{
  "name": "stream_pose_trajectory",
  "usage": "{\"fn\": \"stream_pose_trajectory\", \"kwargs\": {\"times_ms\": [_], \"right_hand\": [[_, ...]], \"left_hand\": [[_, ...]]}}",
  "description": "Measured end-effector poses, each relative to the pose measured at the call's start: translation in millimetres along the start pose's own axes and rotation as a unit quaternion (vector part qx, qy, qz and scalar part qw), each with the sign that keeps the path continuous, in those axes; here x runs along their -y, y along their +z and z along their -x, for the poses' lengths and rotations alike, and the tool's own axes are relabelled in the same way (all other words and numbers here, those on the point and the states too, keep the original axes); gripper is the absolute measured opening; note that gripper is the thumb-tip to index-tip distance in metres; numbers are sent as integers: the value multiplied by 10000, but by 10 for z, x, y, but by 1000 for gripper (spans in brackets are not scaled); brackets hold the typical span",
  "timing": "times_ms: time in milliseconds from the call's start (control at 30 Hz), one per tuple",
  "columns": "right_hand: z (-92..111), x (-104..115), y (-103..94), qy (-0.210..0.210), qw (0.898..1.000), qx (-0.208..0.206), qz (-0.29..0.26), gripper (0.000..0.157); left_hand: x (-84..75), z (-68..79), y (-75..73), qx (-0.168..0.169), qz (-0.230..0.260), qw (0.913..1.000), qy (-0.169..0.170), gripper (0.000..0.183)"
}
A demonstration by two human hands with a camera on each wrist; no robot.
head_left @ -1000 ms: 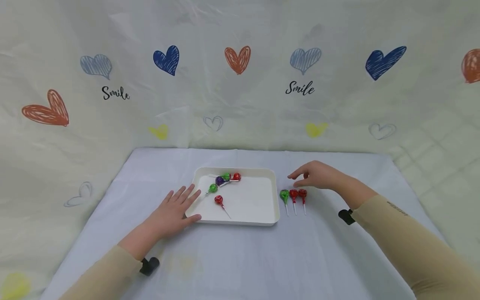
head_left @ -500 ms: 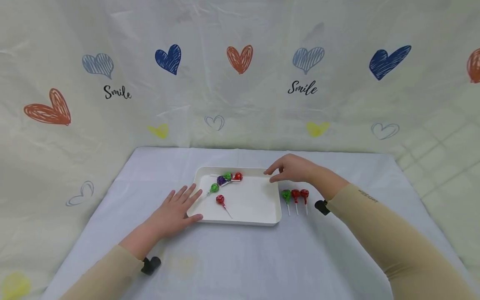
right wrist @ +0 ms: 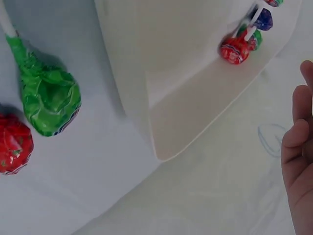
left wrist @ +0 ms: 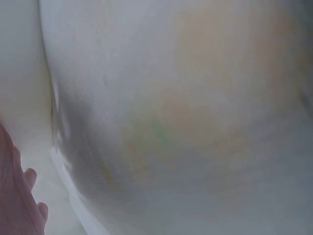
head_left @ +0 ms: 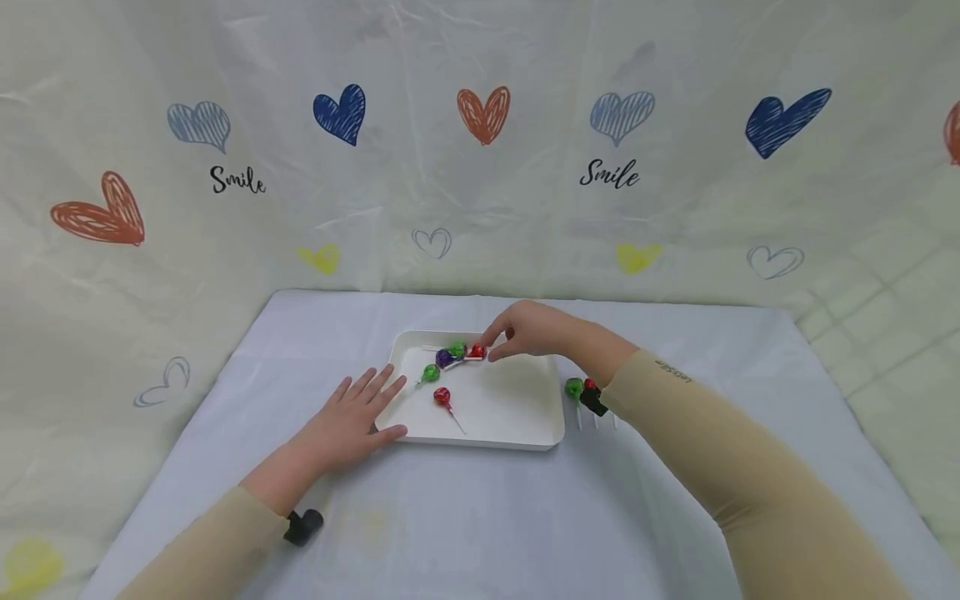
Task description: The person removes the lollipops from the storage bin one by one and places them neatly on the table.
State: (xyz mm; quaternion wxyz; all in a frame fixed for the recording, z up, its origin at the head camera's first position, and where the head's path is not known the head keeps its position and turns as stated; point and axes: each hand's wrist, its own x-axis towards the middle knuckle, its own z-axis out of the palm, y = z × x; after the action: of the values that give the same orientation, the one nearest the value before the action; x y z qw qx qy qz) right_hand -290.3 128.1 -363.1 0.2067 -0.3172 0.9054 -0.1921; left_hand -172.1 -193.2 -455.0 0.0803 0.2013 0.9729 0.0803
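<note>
A white tray (head_left: 517,408) lies on the table with several wrapped lollipops in it. My left hand (head_left: 341,425) rests spread on its left edge, fingers straight. Over the tray's far rim, my right hand (head_left: 528,329) has thumb and forefinger parted beside a red lollipop (head_left: 477,351). That one lies in a cluster with a purple lollipop (head_left: 444,358) and a green lollipop (head_left: 457,348). Closer to my left hand are another green lollipop (head_left: 431,372) and a second red lollipop (head_left: 442,396). The right wrist view shows the right hand's fingers (right wrist: 296,137) apart from the candy.
Right of the tray, a green lollipop (head_left: 574,387) and a red lollipop (right wrist: 12,144) lie side by side. My right wrist's black camera partly covers this row in the head view. A white sheet (head_left: 480,525) covers the table; a heart-printed backdrop (head_left: 517,192) hangs behind.
My right hand has moved left, from above the lollipop row outside the tray to the red lollipop in the far cluster. The left hand has stayed on the tray edge.
</note>
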Motion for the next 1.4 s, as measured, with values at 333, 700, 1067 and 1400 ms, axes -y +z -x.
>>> {"fn": "stream_pose_trajectory", "kwargs": {"times_ms": [333, 700, 1067, 1400], "right_hand": [[-283, 267, 258, -353, 9966, 384, 634, 31], [-541, 440, 505, -551, 9895, 739, 1114, 30], [-678, 518, 645, -611, 9767, 1026, 1783, 23], [-658, 486, 643, -486, 9840, 1047, 1360, 23]], "left_hand": [[20, -12, 25, -3, -41, 10000, -49, 85], [40, -3, 21, -11, -18, 10000, 19, 85], [43, 7, 13, -108, -45, 9998, 152, 89], [59, 3, 20, -69, -69, 9999, 127, 89]]}}
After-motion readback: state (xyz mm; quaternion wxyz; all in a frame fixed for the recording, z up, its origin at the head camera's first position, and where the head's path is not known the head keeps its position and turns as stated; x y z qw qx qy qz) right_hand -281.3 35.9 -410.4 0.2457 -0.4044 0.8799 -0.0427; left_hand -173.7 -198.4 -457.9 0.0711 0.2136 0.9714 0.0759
